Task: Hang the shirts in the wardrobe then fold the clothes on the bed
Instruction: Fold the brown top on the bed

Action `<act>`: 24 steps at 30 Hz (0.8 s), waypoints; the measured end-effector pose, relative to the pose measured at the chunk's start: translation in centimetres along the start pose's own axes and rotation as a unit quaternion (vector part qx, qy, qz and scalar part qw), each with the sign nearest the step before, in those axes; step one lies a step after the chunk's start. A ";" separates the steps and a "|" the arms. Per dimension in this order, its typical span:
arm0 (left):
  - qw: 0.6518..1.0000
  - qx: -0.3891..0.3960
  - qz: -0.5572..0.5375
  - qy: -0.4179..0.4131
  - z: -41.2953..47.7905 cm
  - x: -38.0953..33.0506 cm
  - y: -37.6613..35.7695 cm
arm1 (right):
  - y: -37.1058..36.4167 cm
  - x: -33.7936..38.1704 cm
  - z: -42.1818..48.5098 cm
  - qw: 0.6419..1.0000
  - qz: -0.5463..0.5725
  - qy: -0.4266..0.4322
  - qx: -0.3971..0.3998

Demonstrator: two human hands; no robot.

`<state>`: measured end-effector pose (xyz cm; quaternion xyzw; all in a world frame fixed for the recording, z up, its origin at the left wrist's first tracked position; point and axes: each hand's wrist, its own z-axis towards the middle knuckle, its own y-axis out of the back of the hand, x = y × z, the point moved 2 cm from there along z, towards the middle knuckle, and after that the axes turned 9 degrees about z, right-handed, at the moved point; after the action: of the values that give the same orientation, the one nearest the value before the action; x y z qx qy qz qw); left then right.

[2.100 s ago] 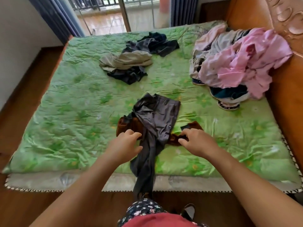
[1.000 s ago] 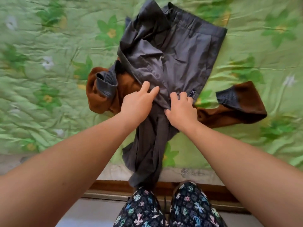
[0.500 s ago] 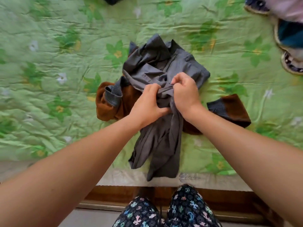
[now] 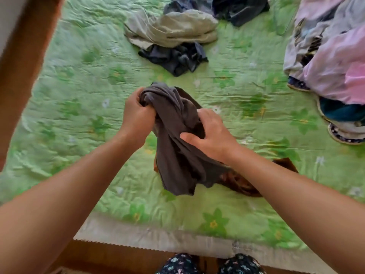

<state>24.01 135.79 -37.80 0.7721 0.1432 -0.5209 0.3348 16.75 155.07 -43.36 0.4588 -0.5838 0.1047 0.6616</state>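
A dark grey garment hangs bunched above the green flowered bed cover. My left hand grips its upper end in a fist. Lower down, my right hand clutches a fold at the garment's middle, thumb on the near side. The loose end droops toward the near edge of the bed. A brown garment lies on the cover under my right forearm, mostly hidden.
A beige garment lies on dark clothes at the far middle of the bed. More dark clothes are behind it. A pile of pink and grey clothes fills the right side. Wooden floor runs along the left.
Both hands have gathered the grey garment and lifted it off the bed and off the brown garment. The view has pulled back, showing more of the bed.
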 end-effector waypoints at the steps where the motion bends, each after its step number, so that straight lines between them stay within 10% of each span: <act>1: 1.000 -0.019 -0.004 -0.005 0.3 -1.0 1.9 | -0.7 1.1 0.4 1.000 -0.020 0.017 -0.003; 8: 0.971 -0.220 -0.085 -0.032 5.7 -4.4 18.1 | -3.3 3.3 2.9 0.996 -0.058 -0.068 -0.004; 24: 0.963 -0.248 0.019 0.101 10.5 3.0 27.4 | -9.4 9.2 8.7 0.988 -0.042 -0.103 0.109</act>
<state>33.39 108.31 -32.86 0.7160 0.2858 -0.3819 0.5097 19.94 139.88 -40.85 0.5612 -0.6138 0.0919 0.5476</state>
